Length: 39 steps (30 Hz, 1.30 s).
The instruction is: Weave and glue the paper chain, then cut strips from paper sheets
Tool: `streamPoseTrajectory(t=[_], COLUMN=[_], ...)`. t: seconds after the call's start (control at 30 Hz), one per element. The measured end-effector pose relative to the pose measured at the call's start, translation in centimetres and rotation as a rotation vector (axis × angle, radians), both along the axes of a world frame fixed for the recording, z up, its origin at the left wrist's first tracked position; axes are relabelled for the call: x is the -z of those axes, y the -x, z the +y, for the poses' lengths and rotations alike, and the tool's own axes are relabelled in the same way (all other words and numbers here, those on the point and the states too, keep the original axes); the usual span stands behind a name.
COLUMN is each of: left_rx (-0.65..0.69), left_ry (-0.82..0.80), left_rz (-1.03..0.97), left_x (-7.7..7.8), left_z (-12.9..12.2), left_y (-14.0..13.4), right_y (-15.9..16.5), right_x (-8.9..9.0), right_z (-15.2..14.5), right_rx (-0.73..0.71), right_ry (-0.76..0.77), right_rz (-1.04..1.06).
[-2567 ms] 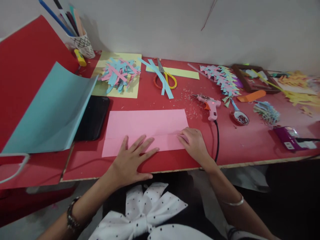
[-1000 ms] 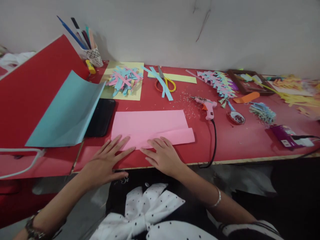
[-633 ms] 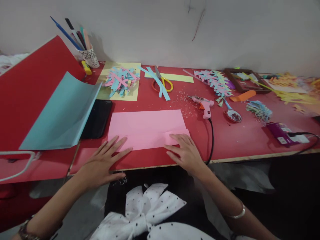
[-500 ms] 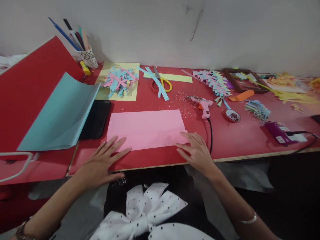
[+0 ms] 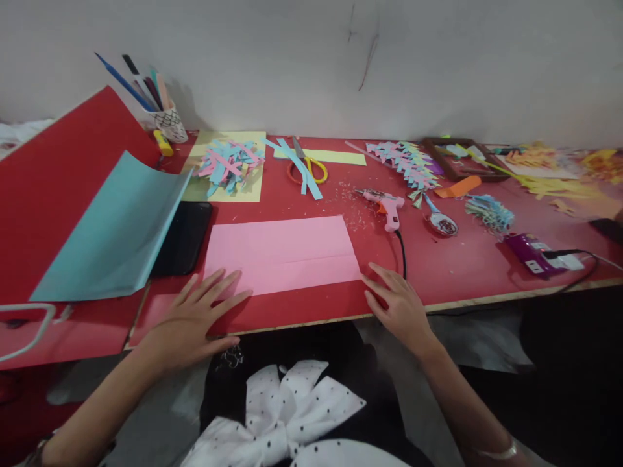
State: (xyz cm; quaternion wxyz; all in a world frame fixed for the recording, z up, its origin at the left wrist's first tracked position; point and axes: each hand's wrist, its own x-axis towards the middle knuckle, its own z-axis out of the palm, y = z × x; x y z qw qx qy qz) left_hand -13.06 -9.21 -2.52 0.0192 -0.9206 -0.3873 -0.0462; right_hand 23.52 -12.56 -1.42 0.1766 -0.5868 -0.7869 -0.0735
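A sheet of pink paper [image 5: 282, 243] lies on the red table in front of me, with a crease running lengthwise through its lower half. The fingers of my left hand [image 5: 197, 318] are spread, and their tips rest on the sheet's lower left corner. My right hand [image 5: 396, 308] is just beside the lower right corner, its fingers apart and holding nothing. Beyond the sheet's right edge lies a pink glue gun [image 5: 387, 206] with a black cord.
Scissors [image 5: 318, 170] with blue strips lie behind the sheet. A pile of paper strips [image 5: 228, 165] sits on yellow paper. At left are a black phone-like slab [image 5: 182, 240] and curved blue paper [image 5: 111, 240]. A purple power box [image 5: 528, 253] stands at right.
My right hand has slid right, off the pink paper's near right corner. My left hand stays on the sheet. The whole view has shifted slightly.
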Motion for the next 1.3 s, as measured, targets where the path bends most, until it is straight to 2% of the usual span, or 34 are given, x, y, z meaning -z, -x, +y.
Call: streamPoseTrajectory(t=[0.07, 0.17, 0.33, 0.43, 0.53, 0.67, 0.83, 0.97, 1.13, 1.23, 1.3], left_rx=[-0.026, -0.088, 0.027, 0.107, 0.126, 0.13, 0.138, 0.167, 0.188, 0.189, 0.171], left_ry=[-0.059, -0.106, -0.022, -0.05, -0.081, -0.189, -0.287, -0.243, -0.061, 0.002, -0.015], left_rz=[-0.001, -0.004, 0.069, 0.169, 0.077, -0.078, -0.193, -0.264, -0.254, -0.201, -0.147], left_x=[-0.1, -0.8, -3.1, -3.6, -3.4, -3.1, -4.7, -6.5, -8.5, -9.6, -10.1], left_z=[0.3, 1.2, 3.4, 4.2, 4.4, 4.4, 5.1, 5.8, 6.3, 6.2, 6.0], left_y=[-0.9, -3.6, -8.8, -10.1, -10.4, -10.7, -11.3, -10.6, -8.4, -7.2, -6.7], right_y=[0.0, 1.1, 4.8, 6.1, 6.5, 6.9, 7.9, 7.8, 5.5, 3.2, 1.8], right_x=[-0.3, -0.6, -1.0, -1.4, -1.6, -1.8, -3.2, -4.9, -6.3, -6.6, -6.9], right_z=[0.4, 1.8, 5.0, 6.5, 7.1, 7.4, 8.4, 9.3, 9.5, 9.4, 9.3], right_rx=[0.021, 0.006, -0.356, -0.463, -0.53, -0.547, -0.564, -0.589, -0.623, -0.579, -0.491], right_ry=[-0.023, -0.033, 0.195, 0.228, 0.142, -0.115, -0.324, -0.365, -0.309, -0.312, -0.339], right_rz=[0.002, 0.025, -0.006, -0.147, -0.278, -0.248, -0.118, -0.001, 0.052, 0.042, 0.031])
